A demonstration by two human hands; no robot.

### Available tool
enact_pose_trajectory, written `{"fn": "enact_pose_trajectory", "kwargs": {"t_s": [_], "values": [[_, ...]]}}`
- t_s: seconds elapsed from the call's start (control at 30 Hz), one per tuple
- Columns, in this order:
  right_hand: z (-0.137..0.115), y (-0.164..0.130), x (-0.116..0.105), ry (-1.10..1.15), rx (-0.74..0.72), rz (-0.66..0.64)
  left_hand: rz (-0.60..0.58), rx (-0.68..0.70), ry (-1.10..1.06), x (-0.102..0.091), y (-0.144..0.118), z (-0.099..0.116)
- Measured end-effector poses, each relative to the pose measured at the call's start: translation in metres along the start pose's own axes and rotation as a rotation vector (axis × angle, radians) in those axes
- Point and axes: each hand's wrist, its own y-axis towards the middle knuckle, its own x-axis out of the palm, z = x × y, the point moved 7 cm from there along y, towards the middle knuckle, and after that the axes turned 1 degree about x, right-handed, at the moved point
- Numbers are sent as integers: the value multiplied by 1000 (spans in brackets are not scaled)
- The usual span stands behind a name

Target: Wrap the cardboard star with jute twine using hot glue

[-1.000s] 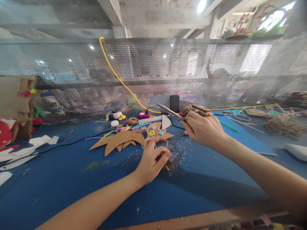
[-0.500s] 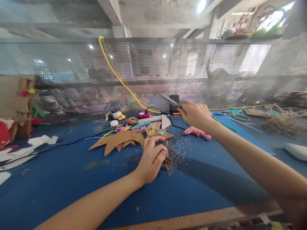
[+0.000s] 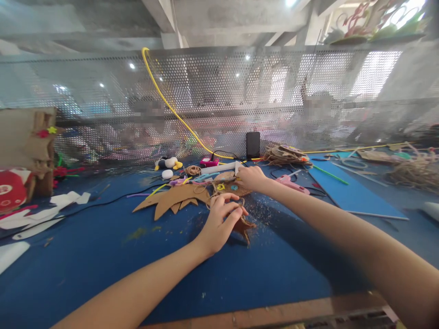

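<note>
I am at a big blue table (image 3: 85,256) that fills the bottom of the picture. A grey wall full of little holes (image 3: 103,105) runs across the middle behind it.

In the middle of the picture lies a brown cardboard shape with pointy leaves (image 3: 171,198). Its long side runs left to right, and it sits just left of both my hands.

My left hand (image 3: 219,224) is a bit right of the middle and closer to me. Its fingers are curled around a small brown cardboard piece (image 3: 244,225) and press it on the table. A thin brown string (image 3: 213,197) loops up from there.

My right hand (image 3: 250,177) is above it in the picture, farther away. It is closed and rests by a white strip (image 3: 222,168). I cannot tell if it holds anything.

A pink glue gun (image 3: 291,183) lies just right of my right hand, not touching it.
</note>
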Motion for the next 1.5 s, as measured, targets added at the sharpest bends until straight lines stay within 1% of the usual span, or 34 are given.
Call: {"fn": "enact_pose_trajectory", "kwargs": {"t_s": [0.07,0.13,0.2,0.27,0.3,0.33,0.37,0.4,0.47,0.53,0.6,0.67,0.73,0.83,0.93,1.03,1.27,1.33,1.5], "values": [[-1,-2,-4,81,-1,10,9,-8,23,0,0,-1],[0,-11,-14,164,5,49,51,-18,36,-2,-1,-1],[-1,-28,-26,248,1,79,113,-30,35,-6,-1,-3],[-5,-52,-34,353,-23,59,174,-45,26,-10,-1,-6],[-9,-65,-36,440,-32,36,197,-53,19,-11,-1,-8],[-13,-80,-35,672,-26,-14,214,-59,12,-12,-1,-10],[-17,-94,-34,857,-13,-55,222,-60,7,-12,0,-11],[-22,-108,-30,970,2,-99,223,-56,5,-12,0,-11],[-25,-131,-22,1125,90,-96,201,-31,11,-10,1,-9],[-26,-148,-10,1187,165,-102,166,11,30,-8,1,-3],[-24,-157,2,1236,228,-131,117,59,51,-6,1,4],[-16,-159,8,1288,261,-133,61,102,77,-4,-1,10],[-4,-157,9,1338,263,-103,17,124,117,-1,-2,14],[14,-152,10,1409,273,-77,4,118,196,1,-4,14],[24,-149,13,1482,319,-60,-25,91,265,4,-4,10],[26,-149,15,1530,351,-56,-110,69,298,10,-5,5],[23,-148,19,1562,389,-90,-230,60,315,16,-6,0],[24,-148,21,1575,405,-88,-252,65,309,18,-5,1],[27,-147,25,1621,427,-71,-265,116,306,21,-6,3]]}}
